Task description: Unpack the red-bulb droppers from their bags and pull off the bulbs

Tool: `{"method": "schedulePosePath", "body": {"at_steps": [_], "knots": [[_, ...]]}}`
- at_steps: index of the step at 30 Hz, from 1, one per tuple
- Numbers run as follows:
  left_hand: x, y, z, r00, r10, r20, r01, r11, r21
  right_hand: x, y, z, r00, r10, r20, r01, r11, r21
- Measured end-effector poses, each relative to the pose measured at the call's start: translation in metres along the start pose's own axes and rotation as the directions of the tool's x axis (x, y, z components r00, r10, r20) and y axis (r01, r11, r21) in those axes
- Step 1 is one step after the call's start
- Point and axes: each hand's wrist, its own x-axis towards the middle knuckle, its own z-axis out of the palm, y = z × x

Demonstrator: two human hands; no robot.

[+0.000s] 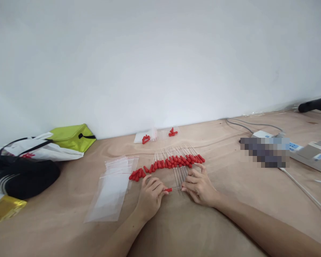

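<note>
Between the thumb and fingers of my left hand (151,195) is a red rubber bulb (169,190), its open end pointing right. My right hand (200,185) pinches a thin clear dropper tube (177,188), level with the bulb; whether the tube's tip is inside the bulb is too small to tell. Just beyond my hands lies a row of droppers with red bulbs (173,161), their thin tubes pointing toward the wall. Loose red bulbs (137,175) are heaped at the row's left end. Several bare clear tubes (178,175) lie beside my right fingers, partly hidden by them.
Flat clear zip bags (109,196) lie left of my left hand. Near the wall are small bags holding red bulbs (145,139). A black cap (29,176) and a lime-green bag (71,137) are at left. A power strip (310,157) with cables stands at right.
</note>
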Motion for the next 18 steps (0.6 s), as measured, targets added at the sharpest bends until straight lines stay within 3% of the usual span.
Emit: {"method": "schedulePosePath", "body": {"at_steps": [15, 18], "knots": [[-0.001, 0.004, 0.0, 0.997, 0.045, -0.066, -0.046, 0.999, -0.01, 0.0, -0.001, -0.001, 1.0, 0.028, -0.003, -0.028, 0.999, 0.047], [-0.004, -0.007, -0.002, 0.989, 0.019, -0.144, -0.022, 1.0, -0.016, -0.002, 0.001, -0.005, 0.997, 0.072, -0.034, -0.07, 0.996, 0.056]]}}
